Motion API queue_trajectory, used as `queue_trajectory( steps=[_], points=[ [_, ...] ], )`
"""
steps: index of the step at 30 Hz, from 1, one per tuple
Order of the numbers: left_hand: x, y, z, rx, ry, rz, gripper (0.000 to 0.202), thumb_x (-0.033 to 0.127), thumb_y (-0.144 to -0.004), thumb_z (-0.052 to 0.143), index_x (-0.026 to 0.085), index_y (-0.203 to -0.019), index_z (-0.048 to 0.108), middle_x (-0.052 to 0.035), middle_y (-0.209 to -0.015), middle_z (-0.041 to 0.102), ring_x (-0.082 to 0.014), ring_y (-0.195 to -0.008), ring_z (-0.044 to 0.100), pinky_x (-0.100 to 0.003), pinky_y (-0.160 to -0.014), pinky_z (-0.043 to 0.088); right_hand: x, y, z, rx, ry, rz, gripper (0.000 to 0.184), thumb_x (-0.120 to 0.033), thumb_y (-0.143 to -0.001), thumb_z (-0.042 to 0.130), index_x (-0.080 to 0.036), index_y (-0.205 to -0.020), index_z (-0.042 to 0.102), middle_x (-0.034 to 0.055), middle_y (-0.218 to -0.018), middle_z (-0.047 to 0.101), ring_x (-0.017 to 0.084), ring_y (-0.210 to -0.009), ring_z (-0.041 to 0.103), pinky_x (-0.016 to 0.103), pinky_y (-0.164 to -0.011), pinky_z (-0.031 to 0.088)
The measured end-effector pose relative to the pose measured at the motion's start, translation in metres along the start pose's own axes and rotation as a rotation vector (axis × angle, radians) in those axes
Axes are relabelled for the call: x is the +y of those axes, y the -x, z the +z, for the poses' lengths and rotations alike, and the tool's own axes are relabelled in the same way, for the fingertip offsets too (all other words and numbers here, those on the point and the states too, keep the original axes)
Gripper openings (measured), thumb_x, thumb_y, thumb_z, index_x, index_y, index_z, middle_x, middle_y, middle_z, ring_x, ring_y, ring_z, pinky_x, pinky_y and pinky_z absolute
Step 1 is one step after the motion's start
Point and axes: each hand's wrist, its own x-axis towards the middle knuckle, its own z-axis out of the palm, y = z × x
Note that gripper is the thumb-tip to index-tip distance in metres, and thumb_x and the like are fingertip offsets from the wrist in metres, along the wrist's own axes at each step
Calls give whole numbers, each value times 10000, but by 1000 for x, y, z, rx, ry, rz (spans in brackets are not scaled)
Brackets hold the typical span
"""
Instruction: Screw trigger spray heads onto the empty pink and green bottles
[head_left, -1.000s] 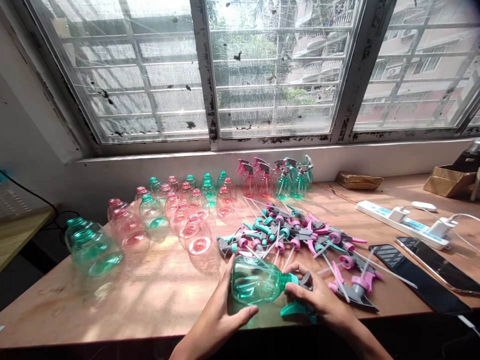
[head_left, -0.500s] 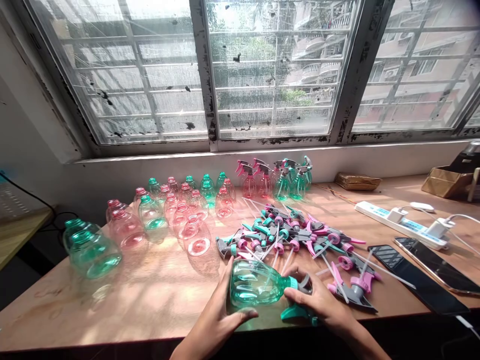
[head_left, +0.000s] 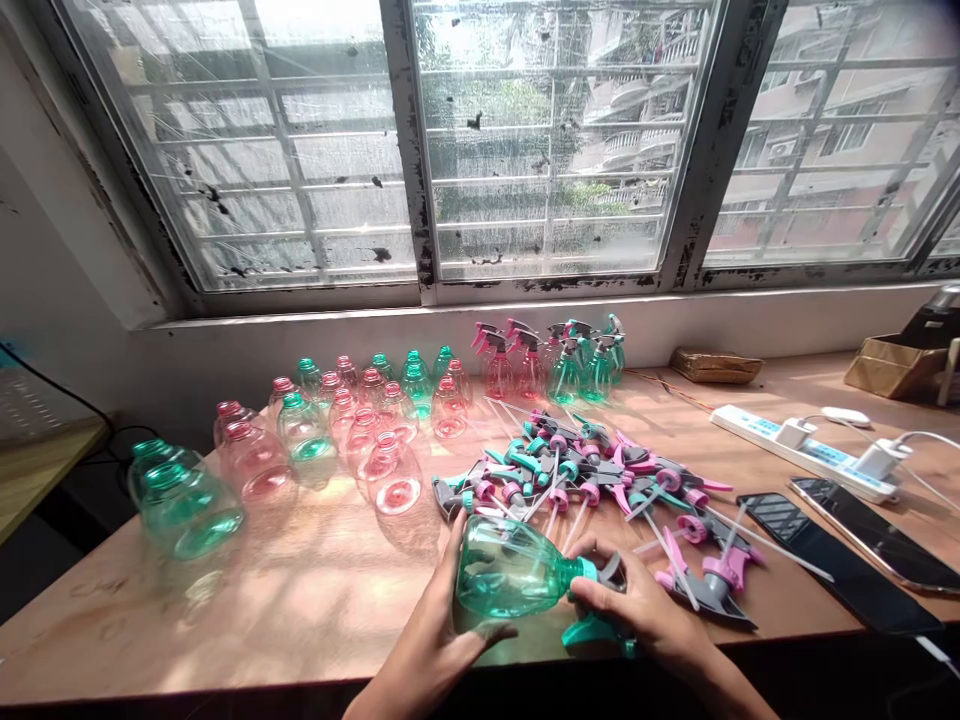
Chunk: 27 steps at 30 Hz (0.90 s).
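A clear green plastic bottle (head_left: pixel 510 578) lies on its side just above the near edge of the wooden table (head_left: pixel 315 590). My left hand (head_left: pixel 442 630) wraps round its base end. My right hand (head_left: pixel 637 610) is closed on the grey and teal trigger spray head (head_left: pixel 604 600) at the bottle's neck. A heap of loose pink, teal and grey spray heads (head_left: pixel 600 475) with long dip tubes lies just beyond my hands.
Several open pink and green bottles (head_left: pixel 352 425) stand at the left and back. Several bottles with spray heads fitted (head_left: pixel 551 362) stand under the window. A power strip (head_left: pixel 806 450) and two phones (head_left: pixel 847 545) lie at the right, with boxes (head_left: pixel 896 362) behind.
The bottle and both hands have stayed in place at the table edge; the bottle has tilted slightly, its base a little higher.
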Motion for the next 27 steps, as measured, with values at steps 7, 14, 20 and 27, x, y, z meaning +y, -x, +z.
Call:
queue_trajectory(
  steps=[7, 14, 20, 27],
  points=[
    [6, -1, -4, -64, 9, -50, 969, 458, -940, 779, 375, -1699, 182, -22, -1803, 206, -344, -1668, 115, -507, -1367, 122, -3, 1, 1, -33, -11, -13, 470, -583, -805, 872, -216, -1013, 665, -17, -756, 682, 212, -713, 647, 318, -661, 442],
    [0, 0, -3, -63, 23, 54, 823, 320, -1039, 628, 494, -1672, 132, 28, -1806, 169, -328, -1664, 144, -567, -1356, 99, 1, 0, -3, -12, -66, 25, 511, -600, -809, 865, -214, -1074, 660, -8, -812, 698, 222, -760, 671, 331, -692, 475],
    [-5, 1, -6, -105, 14, 80, 889, 195, -1022, 592, 537, -1663, 81, 68, -1812, 105, -308, -1677, 27, -590, -1349, 16, -2, 1, 1, -26, -77, 12, 463, -565, -814, 880, -212, -1002, 648, -3, -766, 742, 217, -708, 714, 321, -655, 511],
    [-16, 2, -5, -92, -1, 104, 894, 158, -1014, 588, 529, -1669, 107, 66, -1815, 102, -327, -1676, 18, -606, -1346, 2, 5, -1, -3, -19, -126, 44, 478, -580, -791, 888, -211, -978, 647, -5, -720, 760, 212, -669, 714, 310, -631, 506]
  ],
)
